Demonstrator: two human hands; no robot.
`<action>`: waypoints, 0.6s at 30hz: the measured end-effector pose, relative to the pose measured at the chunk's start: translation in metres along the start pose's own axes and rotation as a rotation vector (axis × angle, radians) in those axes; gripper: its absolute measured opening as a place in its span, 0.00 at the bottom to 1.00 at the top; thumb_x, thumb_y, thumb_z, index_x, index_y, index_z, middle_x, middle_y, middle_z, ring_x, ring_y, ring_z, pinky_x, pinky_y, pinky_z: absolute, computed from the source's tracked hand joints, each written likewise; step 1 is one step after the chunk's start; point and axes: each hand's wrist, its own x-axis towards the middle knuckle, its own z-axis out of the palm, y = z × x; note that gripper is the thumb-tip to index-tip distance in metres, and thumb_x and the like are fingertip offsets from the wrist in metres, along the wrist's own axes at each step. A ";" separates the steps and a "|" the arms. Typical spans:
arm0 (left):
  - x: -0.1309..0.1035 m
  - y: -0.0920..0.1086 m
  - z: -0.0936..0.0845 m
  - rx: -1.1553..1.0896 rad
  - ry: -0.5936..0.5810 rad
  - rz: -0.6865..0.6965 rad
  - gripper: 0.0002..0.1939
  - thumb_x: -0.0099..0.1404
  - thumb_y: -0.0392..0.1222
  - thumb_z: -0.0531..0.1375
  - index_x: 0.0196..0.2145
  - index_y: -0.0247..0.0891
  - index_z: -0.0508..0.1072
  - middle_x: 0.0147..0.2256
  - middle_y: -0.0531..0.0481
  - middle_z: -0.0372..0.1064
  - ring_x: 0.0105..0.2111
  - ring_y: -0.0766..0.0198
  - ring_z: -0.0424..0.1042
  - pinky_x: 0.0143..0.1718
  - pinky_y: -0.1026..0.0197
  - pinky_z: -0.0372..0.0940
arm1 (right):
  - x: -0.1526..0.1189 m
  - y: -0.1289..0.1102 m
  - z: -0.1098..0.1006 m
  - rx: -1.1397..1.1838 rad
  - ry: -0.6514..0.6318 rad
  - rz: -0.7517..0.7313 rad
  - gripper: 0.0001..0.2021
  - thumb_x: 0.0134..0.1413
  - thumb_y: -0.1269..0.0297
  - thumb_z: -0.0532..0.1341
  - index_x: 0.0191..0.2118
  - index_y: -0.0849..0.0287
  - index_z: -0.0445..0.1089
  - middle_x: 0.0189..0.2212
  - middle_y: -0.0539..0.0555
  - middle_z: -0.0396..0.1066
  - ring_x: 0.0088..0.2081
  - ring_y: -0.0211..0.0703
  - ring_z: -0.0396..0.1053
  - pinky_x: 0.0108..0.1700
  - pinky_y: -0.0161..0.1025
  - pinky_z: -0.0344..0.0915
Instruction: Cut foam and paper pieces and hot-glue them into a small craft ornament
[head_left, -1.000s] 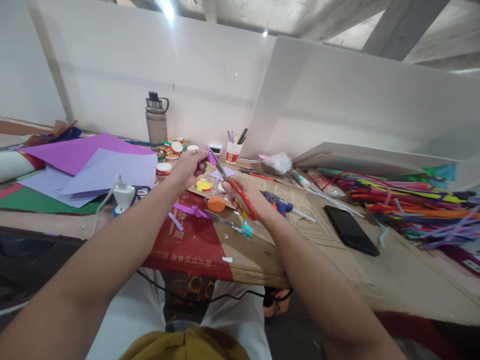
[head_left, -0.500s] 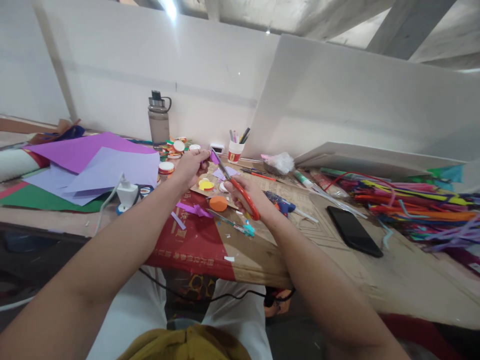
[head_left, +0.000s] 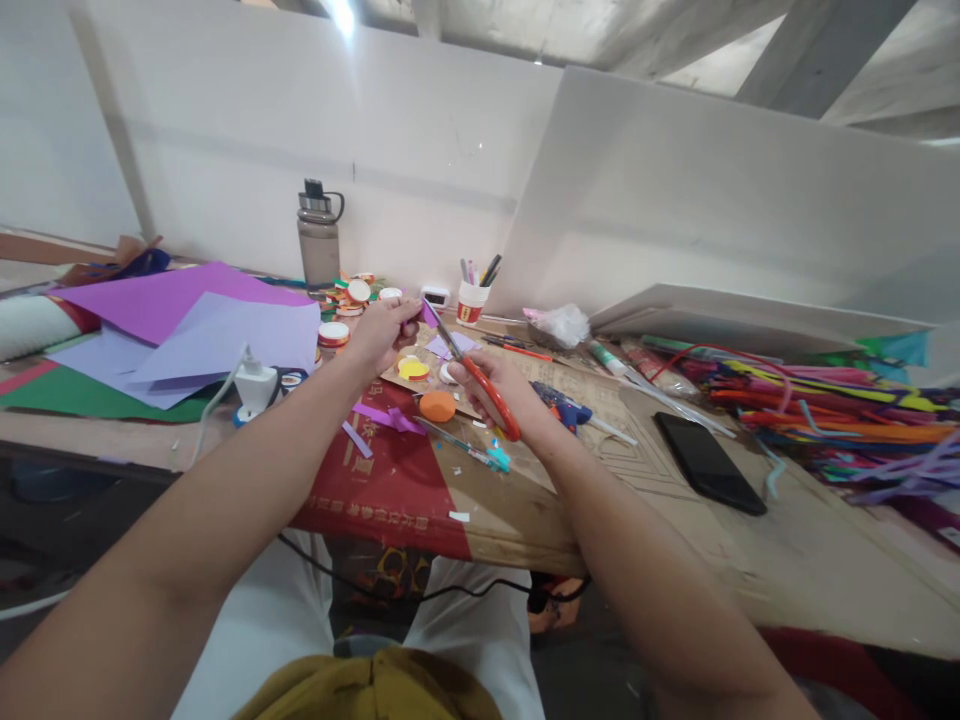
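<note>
Pinched in the fingers of my left hand (head_left: 386, 335) is a small piece of purple paper (head_left: 430, 315). My right hand (head_left: 501, 388) is closed round the red handles of a pair of scissors (head_left: 491, 393). The scissor blades point up and left and meet the purple paper; whether they are apart is hard to see. Below my hands lie purple paper scraps (head_left: 390, 418), an orange disc (head_left: 437, 406), a yellow disc (head_left: 412, 369) and a pen with a turquoise end (head_left: 496, 459). A pale lilac paper piece (head_left: 454, 346) lies behind the blades.
Purple and lilac sheets (head_left: 225, 340) and a white plug (head_left: 255, 385) are at left. A bottle (head_left: 319, 240) and a pen cup (head_left: 472, 302) stand at the back. A glue gun (head_left: 562, 408), a phone (head_left: 709, 463) and colourful pipe cleaners (head_left: 847, 410) lie at right.
Both hands, the paper and the scissors stay in almost the same place. The piece of purple paper sits at a slightly different angle by the blades.
</note>
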 end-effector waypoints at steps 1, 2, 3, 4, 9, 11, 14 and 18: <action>0.000 0.000 0.000 0.001 -0.004 0.004 0.11 0.59 0.34 0.62 0.21 0.32 0.66 0.19 0.54 0.59 0.16 0.77 0.54 0.15 0.72 0.44 | 0.000 -0.001 0.000 -0.008 -0.003 -0.002 0.18 0.48 0.46 0.65 0.30 0.56 0.64 0.15 0.43 0.58 0.12 0.31 0.55 0.10 0.28 0.54; 0.001 -0.001 -0.001 0.003 -0.010 0.009 0.11 0.59 0.33 0.62 0.21 0.32 0.66 0.19 0.54 0.59 0.16 0.77 0.54 0.15 0.72 0.44 | -0.001 -0.002 0.000 -0.015 -0.004 0.000 0.18 0.48 0.46 0.66 0.30 0.56 0.64 0.15 0.43 0.58 0.13 0.31 0.56 0.10 0.28 0.54; 0.001 -0.001 -0.001 0.005 -0.016 0.013 0.11 0.60 0.33 0.61 0.21 0.32 0.66 0.19 0.54 0.59 0.16 0.77 0.54 0.15 0.72 0.44 | -0.001 -0.003 0.000 -0.021 -0.003 0.004 0.18 0.48 0.46 0.66 0.30 0.55 0.65 0.15 0.43 0.58 0.13 0.31 0.56 0.10 0.28 0.54; 0.002 -0.001 -0.002 0.006 -0.021 0.016 0.11 0.60 0.33 0.61 0.21 0.32 0.66 0.19 0.54 0.59 0.16 0.77 0.54 0.15 0.72 0.44 | -0.001 -0.003 0.000 -0.026 0.000 0.009 0.18 0.48 0.46 0.65 0.30 0.55 0.65 0.15 0.43 0.58 0.12 0.31 0.56 0.10 0.28 0.55; 0.002 -0.002 -0.003 -0.010 -0.034 0.008 0.10 0.58 0.33 0.62 0.21 0.32 0.66 0.19 0.54 0.59 0.16 0.78 0.54 0.15 0.71 0.44 | -0.001 0.001 0.001 -0.060 0.026 0.009 0.18 0.49 0.45 0.64 0.31 0.55 0.66 0.15 0.43 0.58 0.11 0.32 0.56 0.09 0.30 0.55; 0.003 -0.002 -0.003 -0.023 -0.039 0.002 0.10 0.58 0.33 0.62 0.22 0.32 0.66 0.19 0.55 0.59 0.16 0.77 0.54 0.15 0.71 0.43 | 0.000 0.002 0.002 -0.083 0.035 0.004 0.19 0.49 0.44 0.64 0.30 0.55 0.65 0.15 0.43 0.58 0.11 0.31 0.55 0.09 0.30 0.54; 0.004 -0.002 -0.003 -0.037 -0.042 -0.004 0.10 0.58 0.33 0.61 0.22 0.32 0.65 0.19 0.55 0.58 0.15 0.78 0.54 0.15 0.71 0.43 | 0.000 0.001 0.003 -0.118 0.038 0.009 0.19 0.50 0.43 0.63 0.29 0.56 0.65 0.16 0.43 0.57 0.11 0.31 0.55 0.10 0.30 0.54; 0.004 -0.001 -0.004 -0.047 -0.041 -0.025 0.10 0.58 0.33 0.61 0.22 0.33 0.64 0.19 0.57 0.57 0.15 0.78 0.54 0.15 0.71 0.43 | 0.000 0.000 0.001 -0.170 0.042 -0.001 0.19 0.52 0.43 0.60 0.34 0.56 0.67 0.16 0.43 0.58 0.13 0.31 0.55 0.13 0.30 0.53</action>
